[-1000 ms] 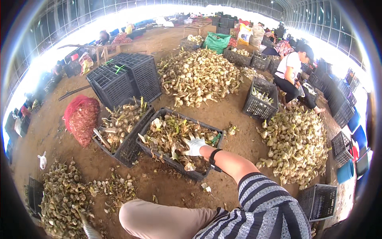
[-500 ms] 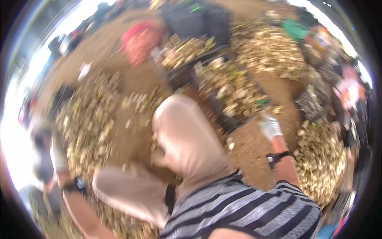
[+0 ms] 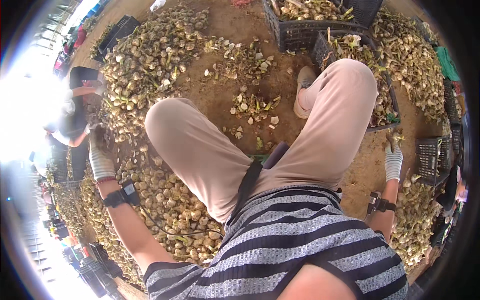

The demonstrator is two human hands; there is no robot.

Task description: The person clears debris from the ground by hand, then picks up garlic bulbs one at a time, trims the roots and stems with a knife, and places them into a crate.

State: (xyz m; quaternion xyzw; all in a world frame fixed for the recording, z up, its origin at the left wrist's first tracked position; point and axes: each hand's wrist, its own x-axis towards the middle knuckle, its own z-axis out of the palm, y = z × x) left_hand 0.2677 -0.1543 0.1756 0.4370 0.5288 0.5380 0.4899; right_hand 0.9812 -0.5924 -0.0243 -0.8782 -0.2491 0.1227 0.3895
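Note:
My left hand [image 3: 101, 162], in a pale striped knit glove, reaches out beside the garlic heap at the left [image 3: 150, 60]. Its fingers merge with a dark, blurry patch, so I cannot make out their shape or any hold. At the far right, my right hand [image 3: 393, 162] wears a similar glove and stretches over bare brown ground. Its fingers close at a small yellowish garlic bulb [image 3: 397, 135] by their tips. The hand is just below the corner of a black crate [image 3: 384, 128] with garlic and trimmings, partly hidden behind my right knee.
More loose garlic bulbs [image 3: 170, 195] lie under my left leg. Peelings and cut stems [image 3: 252, 105] are scattered between my knees. Another filled black crate [image 3: 305, 35] stands ahead. A garlic heap [image 3: 415, 65] and a crate [image 3: 430, 160] are at right. A co-worker's arm [image 3: 82, 91] shows at left.
The view has turned and steadied, so the crates sit farther right and the left heap shows more clearly. Both hands remain stretched out to the sides.

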